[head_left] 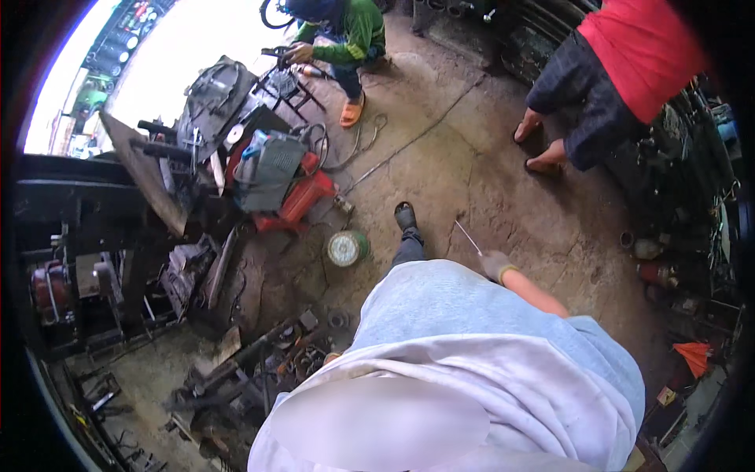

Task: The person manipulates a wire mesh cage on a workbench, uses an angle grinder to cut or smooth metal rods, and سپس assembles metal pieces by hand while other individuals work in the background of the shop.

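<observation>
My right hand point(495, 265), in a pale work glove with a yellowish cuff, is closed around one end of a thin light-coloured rod point(469, 237). The rod slants forward and to the left over the brown floor. A small dark patch shows by its far end; whether it belongs to the rod or the floor I cannot tell. My left hand is hidden behind my grey clothing. My dark-shod foot point(405, 216) is ahead on the floor, and a round green tin with a whitish top point(344, 248) stands to its left.
A red and grey machine point(275, 177) stands at left. Beyond it a person in green point(358, 35) crouches over a metal frame, holding a tool. Another person in red point(641, 51) stands at right. Scrap metal parts point(275, 362) lie at lower left. An orange cloth-like piece point(692, 358) is at right.
</observation>
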The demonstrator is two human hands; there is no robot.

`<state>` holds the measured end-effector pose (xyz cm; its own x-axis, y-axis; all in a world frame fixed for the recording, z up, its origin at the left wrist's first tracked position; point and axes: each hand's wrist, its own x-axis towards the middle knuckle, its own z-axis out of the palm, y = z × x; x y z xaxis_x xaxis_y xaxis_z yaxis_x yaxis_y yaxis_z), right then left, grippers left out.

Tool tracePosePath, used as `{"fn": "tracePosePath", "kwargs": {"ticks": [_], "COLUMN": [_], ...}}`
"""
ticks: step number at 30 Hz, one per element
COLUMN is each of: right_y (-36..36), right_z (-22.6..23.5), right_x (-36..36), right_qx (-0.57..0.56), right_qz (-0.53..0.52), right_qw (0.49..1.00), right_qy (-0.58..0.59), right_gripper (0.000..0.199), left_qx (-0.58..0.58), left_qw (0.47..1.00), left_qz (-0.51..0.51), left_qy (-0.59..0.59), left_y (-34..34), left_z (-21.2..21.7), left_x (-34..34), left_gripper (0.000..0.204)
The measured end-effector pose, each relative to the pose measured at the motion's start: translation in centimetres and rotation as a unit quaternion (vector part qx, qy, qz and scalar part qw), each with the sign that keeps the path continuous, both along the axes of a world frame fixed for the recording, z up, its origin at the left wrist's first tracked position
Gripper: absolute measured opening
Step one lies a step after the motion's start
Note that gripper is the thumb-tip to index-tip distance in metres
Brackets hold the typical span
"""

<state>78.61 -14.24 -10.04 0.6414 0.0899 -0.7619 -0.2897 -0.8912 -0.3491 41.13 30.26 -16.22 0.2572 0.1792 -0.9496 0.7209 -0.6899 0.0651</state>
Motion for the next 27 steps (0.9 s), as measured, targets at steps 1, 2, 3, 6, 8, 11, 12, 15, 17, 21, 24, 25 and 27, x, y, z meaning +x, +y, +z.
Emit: {"fn": "tracePosePath", "kwargs": {"ticks": [1, 2, 3, 6, 8, 11, 12, 15, 17, 21, 24, 25, 27], "right_y": [-2.6, -6.7, -5.8, -9.4, -6.9, -1.3, -0.2, -0.2, 0.7, 1.5, 0.9, 1.1, 1.1], "right_z": [-5.3, -9.1, -8.0, -7.7, -3.8, -1.1, -1.3, -5.7, -6.8, -6.0, -8.3, -8.7, -9.4], "right_x": [0.7, 1.1, 4.0, 7.2, 13.8, 20.2, 22.4, 26.2, 30.3, 40.9, 50.2, 55.4, 65.1], "right_qx": [-0.042, -0.094, -0.123, -0.222, -0.195, -0.128, -0.112, -0.116, -0.077, -0.095, -0.098, -0.095, -0.122], "right_qz": [0.157, 0.23, 0.309, 0.321, 0.119, -0.163, -0.258, -0.147, -0.076, 0.077, 0.176, 0.229, 0.306], "right_qw": [0.985, 0.969, 0.943, 0.919, 0.973, 0.978, 0.96, 0.982, 0.994, 0.992, 0.979, 0.969, 0.942], "right_qy": [-0.055, -0.011, 0.015, 0.063, 0.039, 0.013, -0.005, -0.028, -0.024, -0.007, -0.016, -0.021, -0.061], "right_gripper": [0.046, 0.046, 0.047, 0.045, 0.044, 0.042, 0.042, 0.04, 0.04, 0.039, 0.038, 0.038, 0.036], "left_qx": [-0.014, -0.029, -0.014, -0.027, -0.047, 0.054, 0.065, 0.036, -0.008, -0.038, -0.029, -0.038, -0.044], "left_qw": [1.0, 0.998, 0.997, 0.953, 0.985, 0.885, 0.875, 0.905, 0.943, 0.94, 0.936, 0.935, 0.951], "left_qz": [-0.015, -0.05, -0.081, -0.294, -0.034, -0.31, -0.321, -0.226, -0.084, 0.017, -0.002, 0.031, 0.111], "left_qy": [0.01, 0.006, -0.009, -0.07, -0.165, -0.344, -0.358, -0.358, -0.323, -0.338, -0.352, -0.352, -0.286], "left_y": [1.0, 1.7, 4.2, 8.5, 8.1, 12.1, 12.7, 9.6, 7.1, 5.8, 7.2, 7.2, 6.9], "left_z": [-0.5, -1.4, -2.2, -4.2, 0.5, -2.6, -2.1, 5.2, 13.0, 13.9, 8.2, 8.0, 7.8], "left_x": [3.1, 6.7, 11.0, 28.0, 41.7, 55.3, 60.5, 74.1, 80.2, 86.3, 89.7, 91.3, 95.9], "left_gripper": [0.045, 0.044, 0.044, 0.043, 0.042, 0.031, 0.029, 0.029, 0.031, 0.032, 0.033, 0.033, 0.024]}}
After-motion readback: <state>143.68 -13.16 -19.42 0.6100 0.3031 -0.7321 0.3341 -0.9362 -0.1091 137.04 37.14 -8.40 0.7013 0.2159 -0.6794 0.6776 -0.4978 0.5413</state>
